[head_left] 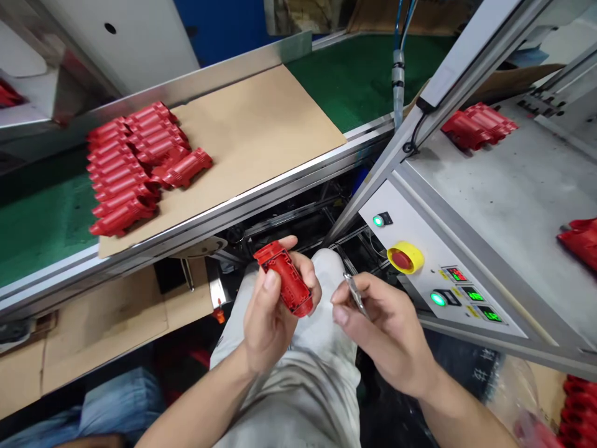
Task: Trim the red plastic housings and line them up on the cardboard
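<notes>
from over here I've got my left grip point(262, 320) wrapped round the red housing point(289, 281), left of the yellow-ringed stop button point(401, 259), long axis slanting down-right; my right grip point(389, 330) pinches a thin metal piece point(355, 291) nearer that button, apart from the housing

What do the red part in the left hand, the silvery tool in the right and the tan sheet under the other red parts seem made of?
Red part: probably moulded plastic, semi-gloss; even colour, soft highlights.
Silvery tool: likely metal, shiny; bright glints, though partly covered.
Tan sheet: apparently cardboard, matte; plain brown, thin and flat.
</notes>
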Demonstrator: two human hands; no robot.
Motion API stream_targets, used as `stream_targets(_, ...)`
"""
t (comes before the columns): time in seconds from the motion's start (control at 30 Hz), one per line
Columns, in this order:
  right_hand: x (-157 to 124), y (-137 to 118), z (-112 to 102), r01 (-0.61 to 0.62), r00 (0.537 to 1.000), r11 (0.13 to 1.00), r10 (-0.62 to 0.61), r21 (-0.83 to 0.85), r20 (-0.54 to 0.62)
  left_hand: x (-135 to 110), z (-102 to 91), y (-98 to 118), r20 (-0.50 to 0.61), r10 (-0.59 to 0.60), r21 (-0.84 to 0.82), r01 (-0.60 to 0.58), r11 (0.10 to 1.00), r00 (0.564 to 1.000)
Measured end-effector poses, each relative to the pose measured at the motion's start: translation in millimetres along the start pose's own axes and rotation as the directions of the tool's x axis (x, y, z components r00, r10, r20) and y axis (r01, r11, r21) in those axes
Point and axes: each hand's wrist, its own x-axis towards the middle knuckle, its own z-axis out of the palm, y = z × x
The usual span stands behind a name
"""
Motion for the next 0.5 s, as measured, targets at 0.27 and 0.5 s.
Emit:
stream_targets(0.27, 9, -3, 28, -0.027, 0.999, 0.992, 0.03, 0.122, -0.028, -5, -0.8, 9, -0.062, -0.006, 0.217, 0.019, 0.976, 0.998)
stream_targets(0.5, 15, -4, 29, -0.097, 0.995, 0.989, 0.098, 0.109, 0.002, -7, -3.6, 13, 0.008, 0.033, 0.312, -0.033, 0.949, 0.999)
